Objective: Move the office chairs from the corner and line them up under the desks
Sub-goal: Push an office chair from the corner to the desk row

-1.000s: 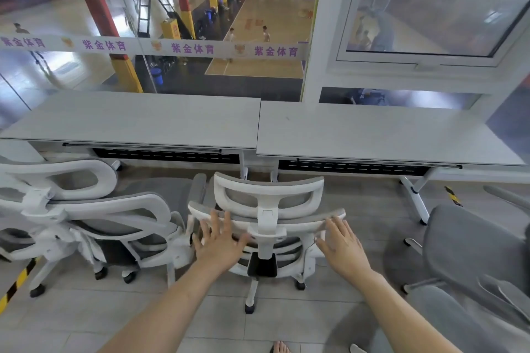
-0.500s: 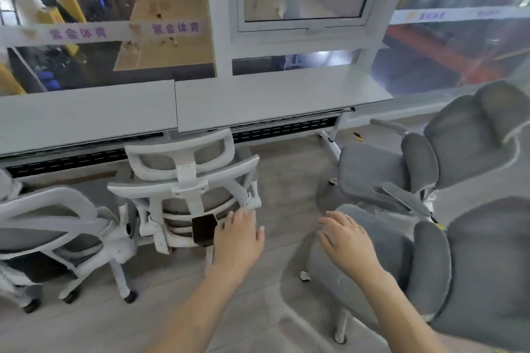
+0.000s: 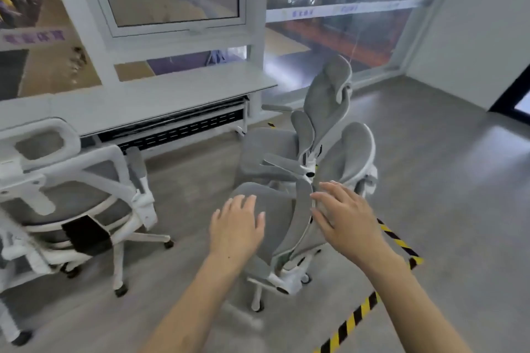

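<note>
Two grey office chairs stand close together right of the desk. The near chair [image 3: 282,226] faces left, its seat below my hands; the far chair [image 3: 324,112] stands behind it by the window. My left hand [image 3: 236,226] hovers open over the near chair's seat. My right hand [image 3: 344,215] is open beside its backrest, fingers spread, holding nothing. A white-framed chair [image 3: 71,198] stands at the left, its back towards me, in front of the grey desk [image 3: 160,97].
Yellow-black hazard tape [image 3: 370,301] marks the floor at the lower right. A glass wall and window frame [image 3: 177,23] run behind the desk. A white wall [image 3: 473,23] closes the right corner. Grey floor lies open to the right.
The view has swung right, away from the white-framed chair that my hands touched. Both hands have come off it and now hover over the near grey chair.
</note>
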`<state>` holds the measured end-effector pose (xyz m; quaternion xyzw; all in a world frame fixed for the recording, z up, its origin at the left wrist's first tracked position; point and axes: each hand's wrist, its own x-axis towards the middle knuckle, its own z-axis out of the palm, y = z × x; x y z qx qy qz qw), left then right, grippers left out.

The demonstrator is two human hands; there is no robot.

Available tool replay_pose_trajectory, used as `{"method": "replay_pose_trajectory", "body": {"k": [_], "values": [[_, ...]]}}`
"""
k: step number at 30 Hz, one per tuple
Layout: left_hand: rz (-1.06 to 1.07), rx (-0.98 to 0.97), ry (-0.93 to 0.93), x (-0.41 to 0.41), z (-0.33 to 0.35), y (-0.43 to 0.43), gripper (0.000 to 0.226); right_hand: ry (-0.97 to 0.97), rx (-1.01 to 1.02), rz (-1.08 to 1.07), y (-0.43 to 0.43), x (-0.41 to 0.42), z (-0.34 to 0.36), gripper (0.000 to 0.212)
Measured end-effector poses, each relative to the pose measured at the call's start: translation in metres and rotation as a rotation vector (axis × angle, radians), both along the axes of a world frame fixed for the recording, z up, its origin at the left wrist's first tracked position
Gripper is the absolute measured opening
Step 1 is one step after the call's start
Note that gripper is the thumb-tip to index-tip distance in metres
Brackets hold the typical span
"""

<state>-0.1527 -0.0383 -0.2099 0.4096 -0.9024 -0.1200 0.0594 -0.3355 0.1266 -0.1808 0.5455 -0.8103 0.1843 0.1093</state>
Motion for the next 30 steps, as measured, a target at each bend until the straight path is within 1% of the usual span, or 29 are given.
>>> {"method": "replay_pose_trajectory", "body": {"k": [3, 7, 13, 17, 21, 24, 27, 30], "values": [[-0.039, 0.006, -0.003, -0.047, 0.009, 0.054, 0.055, -0.027, 0.003, -0.036, 0.056, -0.047, 0.011, 0.025], [-0.053, -0.048, 0.016, -0.104, 0.027, 0.092, 0.05, -0.025, 0.012, -0.05, 0.088, -0.11, 0.015, 0.029], [-0.058, -0.078, 0.069, -0.196, 0.043, 0.105, 0.05, -0.053, -0.012, -0.014, 0.074, -0.204, 0.01, 0.027], [-0.023, -0.046, 0.058, -0.249, 0.043, 0.098, 0.049, -0.075, 0.047, 0.036, 0.05, -0.261, 0.008, 0.03], [0.04, -0.061, 0.018, -0.284, 0.037, 0.094, 0.048, -0.032, 0.075, 0.136, 0.027, -0.308, 0.006, 0.03], [0.076, -0.067, -0.016, -0.303, 0.035, 0.1, 0.044, -0.025, 0.129, 0.275, 0.007, -0.344, 0.002, 0.034], [0.135, -0.019, -0.093, -0.32, 0.029, 0.113, 0.047, 0.016, 0.245, 0.43, -0.02, -0.379, -0.001, 0.046], [0.276, 0.073, -0.085, -0.335, 0.022, 0.12, 0.053, 0.118, 0.367, 0.571, -0.053, -0.407, -0.003, 0.057]]}}
